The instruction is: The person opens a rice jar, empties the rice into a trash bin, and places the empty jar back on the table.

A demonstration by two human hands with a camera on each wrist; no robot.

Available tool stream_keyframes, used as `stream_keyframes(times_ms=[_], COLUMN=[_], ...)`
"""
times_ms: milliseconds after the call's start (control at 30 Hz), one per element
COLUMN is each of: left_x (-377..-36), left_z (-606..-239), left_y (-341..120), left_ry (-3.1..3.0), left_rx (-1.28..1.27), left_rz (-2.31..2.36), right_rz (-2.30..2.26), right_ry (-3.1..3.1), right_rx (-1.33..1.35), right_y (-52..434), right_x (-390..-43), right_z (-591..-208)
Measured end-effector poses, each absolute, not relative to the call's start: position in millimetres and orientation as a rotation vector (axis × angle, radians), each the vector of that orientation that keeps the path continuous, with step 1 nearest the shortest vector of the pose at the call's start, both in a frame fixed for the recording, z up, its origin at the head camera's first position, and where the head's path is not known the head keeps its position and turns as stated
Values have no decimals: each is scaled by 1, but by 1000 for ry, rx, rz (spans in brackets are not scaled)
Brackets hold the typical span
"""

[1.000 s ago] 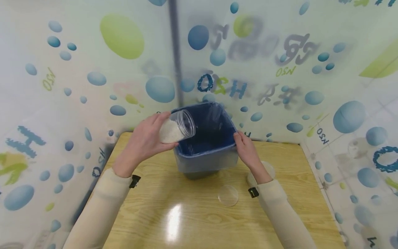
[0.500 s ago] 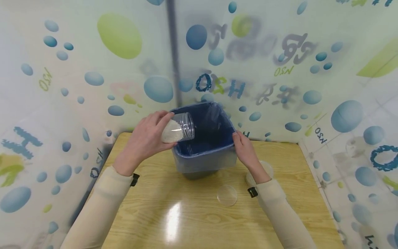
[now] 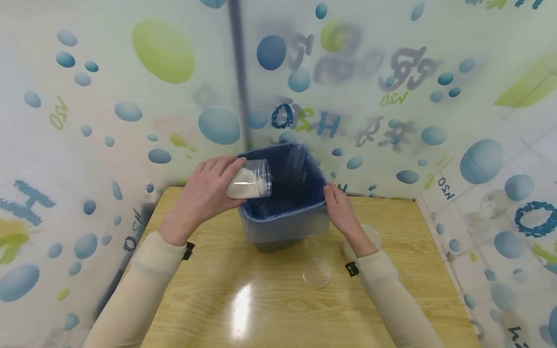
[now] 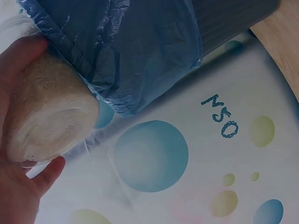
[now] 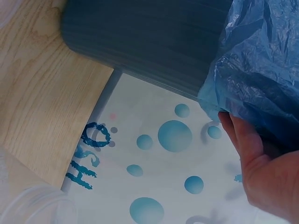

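My left hand [image 3: 204,193] grips a clear plastic jar [image 3: 250,180] partly filled with white grains, tipped on its side with its open mouth over the left rim of a grey bin [image 3: 287,227]. The bin is lined with a blue plastic bag [image 3: 296,169]. In the left wrist view the jar's base [image 4: 46,119] rests in my palm beside the bag [image 4: 121,51]. My right hand [image 3: 341,210] holds the bin's right rim, fingers against the bag [image 5: 266,70], as the right wrist view shows [image 5: 266,177].
A clear round lid [image 3: 316,273] lies on the wooden table [image 3: 261,299] in front of the bin. Another clear container [image 3: 370,237] stands partly hidden behind my right wrist. Printed plastic sheets wall in the table on three sides.
The jar has tipped further, its mouth now lower and more level over the bin; the grains have slid toward the mouth. My right hand has stayed on the rim.
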State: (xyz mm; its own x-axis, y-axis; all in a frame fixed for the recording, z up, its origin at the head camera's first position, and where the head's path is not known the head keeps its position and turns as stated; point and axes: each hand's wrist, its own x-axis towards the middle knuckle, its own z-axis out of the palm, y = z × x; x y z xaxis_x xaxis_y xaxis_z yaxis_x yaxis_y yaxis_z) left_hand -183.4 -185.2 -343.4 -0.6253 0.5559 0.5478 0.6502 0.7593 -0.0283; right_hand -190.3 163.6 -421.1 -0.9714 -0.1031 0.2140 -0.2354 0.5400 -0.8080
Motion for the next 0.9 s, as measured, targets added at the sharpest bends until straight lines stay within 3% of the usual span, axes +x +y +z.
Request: stream_keyframes(times_ms=[900], left_x=[-189], left_z=[-345], left_y=[-173], left_ry=[-2335], left_rx=[-953], left_rz=[-189], right_rz=[1153], right_ry=[-2714], right_rx=[242], right_y=[174], right_x=[-184], right_z=[-403])
